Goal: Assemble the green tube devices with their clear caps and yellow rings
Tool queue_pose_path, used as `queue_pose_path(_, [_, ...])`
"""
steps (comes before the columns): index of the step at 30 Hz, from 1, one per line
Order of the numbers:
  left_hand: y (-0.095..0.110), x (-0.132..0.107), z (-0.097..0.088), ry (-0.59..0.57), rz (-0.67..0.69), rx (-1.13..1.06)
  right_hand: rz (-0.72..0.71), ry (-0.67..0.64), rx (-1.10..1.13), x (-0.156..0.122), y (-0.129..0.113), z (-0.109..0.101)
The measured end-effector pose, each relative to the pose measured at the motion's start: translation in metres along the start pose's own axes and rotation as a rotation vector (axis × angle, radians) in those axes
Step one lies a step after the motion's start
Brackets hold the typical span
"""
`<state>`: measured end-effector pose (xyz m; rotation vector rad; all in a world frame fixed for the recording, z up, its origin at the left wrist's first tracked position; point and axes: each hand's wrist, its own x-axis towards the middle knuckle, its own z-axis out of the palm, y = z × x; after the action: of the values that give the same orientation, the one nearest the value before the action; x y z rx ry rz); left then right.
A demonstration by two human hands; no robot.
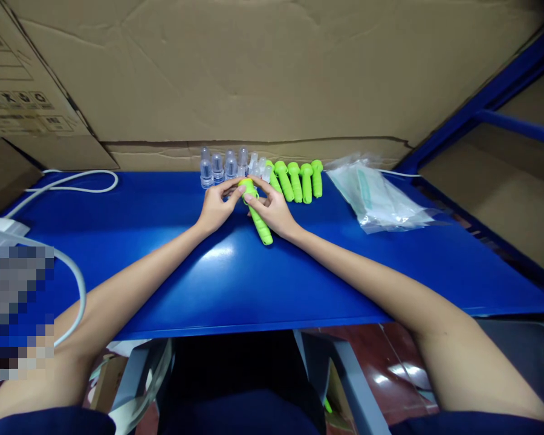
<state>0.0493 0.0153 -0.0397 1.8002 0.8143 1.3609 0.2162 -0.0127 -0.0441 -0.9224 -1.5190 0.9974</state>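
Note:
Both my hands meet above the blue table around a lime-green ribbed handle [262,227] with a wider head. Its narrow end tilts down toward me. My left hand [220,204] is closed at the head, thumb and fingers pressed on it. From the other side, my right hand [274,208] wraps the handle just below the head. Just behind my hands stand several small clear domed containers [217,168] with dark marks inside or on them. Some smaller whitish clear pieces [266,173] are beside them. Several matching green handles [294,181] lie in a row to the right.
A clear plastic bag [376,196] with pale contents lies right of the handles. Cardboard [254,72] walls off the back of the blue table [236,284]. A white cable [79,284] loops at the left, and a blue metal frame [485,106] rises at the right.

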Motion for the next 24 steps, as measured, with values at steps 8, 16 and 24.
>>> queue_pose_path(8, [0.0063, -0.0028, -0.0012, 0.013, -0.019, 0.038, -0.007, 0.0, -0.01, -0.0036, -0.0014, 0.0009])
queue_pose_path(16, [0.002, -0.0022, -0.0002, -0.013, -0.038, 0.006, -0.006, 0.008, -0.01, -0.0034, 0.0054, 0.0005])
queue_pose_path(24, [-0.0004, -0.0016, -0.0005, -0.024, -0.029, -0.004, 0.002, 0.006, -0.028, -0.0052, 0.0029, -0.0008])
